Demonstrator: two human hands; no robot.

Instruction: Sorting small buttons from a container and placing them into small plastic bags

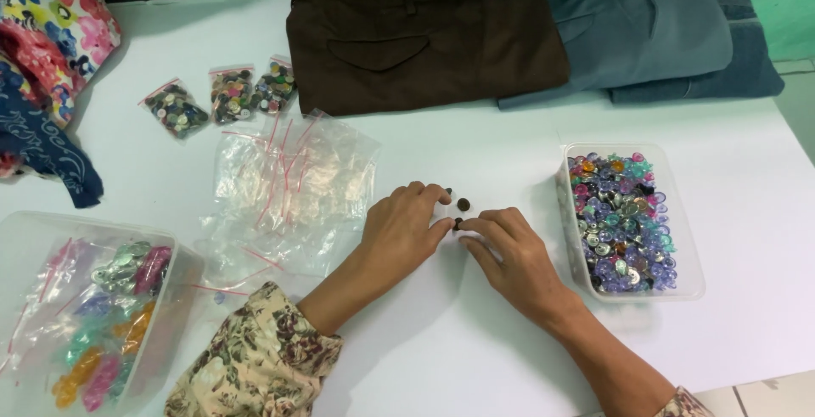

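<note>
Both hands meet at the middle of the white counter (475, 340): the left hand (399, 232) and the right hand (509, 251) pinch one small dark round button (458, 224) between their fingertips, with two more dark buttons (463, 204) lying loose just beyond. Such a tiny piece could slip from the pinch and roll, perhaps under the heap of clear zip bags (293, 183) near the left hand. A careless sweep of the right wrist might also nudge the clear plastic tub of coloured buttons (632, 217).
</note>
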